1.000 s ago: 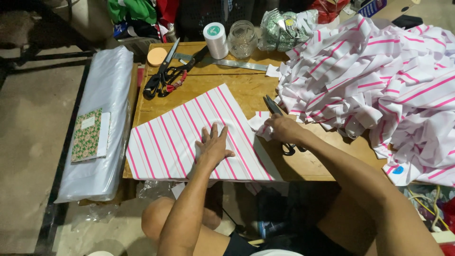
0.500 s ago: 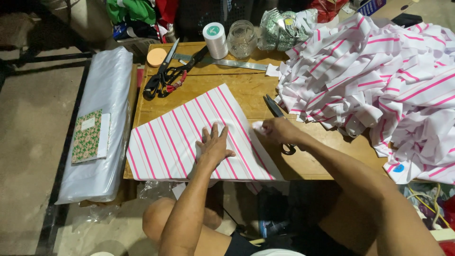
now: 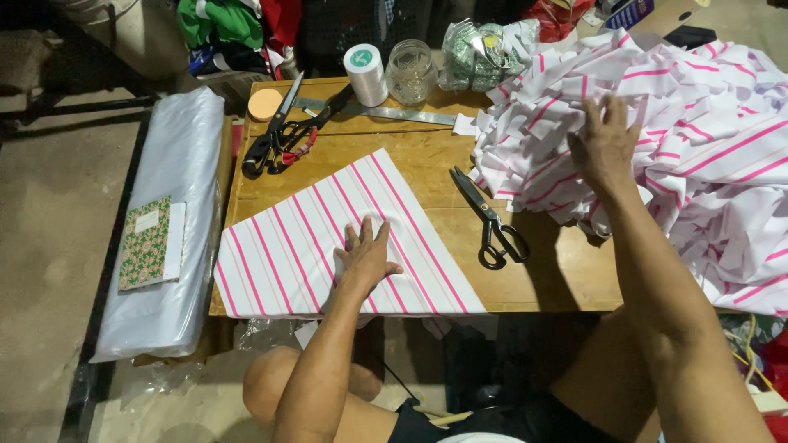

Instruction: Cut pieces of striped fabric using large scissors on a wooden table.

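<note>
Since a moment ago the right hand [image 3: 606, 141] has left the scissors [image 3: 490, 218] on the tabletop [image 3: 542, 279] for the soft, light fabric heap [image 3: 698, 148], fingers spread, gripping nothing, while the left hand [image 3: 367, 256] presses flat and open on the limp striped piece [image 3: 287, 246], best pinched at an edge.

Matt striped cloth [image 3: 345, 238], glossy wooden table [image 3: 558, 271]

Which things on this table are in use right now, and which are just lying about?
In use:
left hand, flat on the pink-striped white fabric panel
right hand, on the heap of pink-striped white fabric strips
black-handled scissors, nearest

Lying about:
white thread spool
clear glass jar
metal ruler
second black shears
floral notebook
</note>
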